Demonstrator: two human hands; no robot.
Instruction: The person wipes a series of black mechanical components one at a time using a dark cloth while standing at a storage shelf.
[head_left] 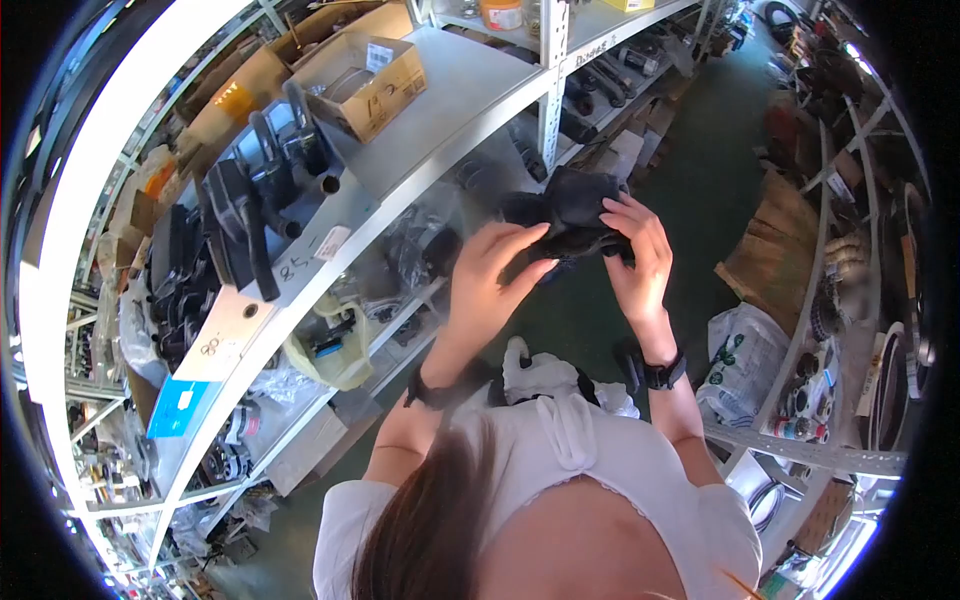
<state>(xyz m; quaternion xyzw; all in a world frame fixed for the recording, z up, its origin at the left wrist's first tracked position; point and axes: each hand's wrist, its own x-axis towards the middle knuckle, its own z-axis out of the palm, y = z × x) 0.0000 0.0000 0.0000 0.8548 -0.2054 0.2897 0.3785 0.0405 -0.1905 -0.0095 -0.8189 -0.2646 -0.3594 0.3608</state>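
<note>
Black moulded part point(583, 200): up in front of the person, over the green aisle floor point(715, 160), held between both hands.
Left hand point(488, 278): thumb and forefinger pinch the part's near left side; I can't make out the other fingertips.
Right hand point(640, 252): fingers slightly apart, bent over the part's right end, thumb underneath.
In the way: the grey metal shelf point(470, 75) crowds the left side; brown cardboard point(765, 250) and a white sack point(745, 360) bulge along the right.
On the shelf: black hoses point(265, 190) bunch near the front edge, close by an open carton.
Open carton point(388, 98): something rounded lies inside, too unclear to name.
Pale plastic bag point(335, 355): on the tier below, gaping, with dark pieces in it.
Orange tub point(502, 14): further along the shelving; its contents I can't see.
</note>
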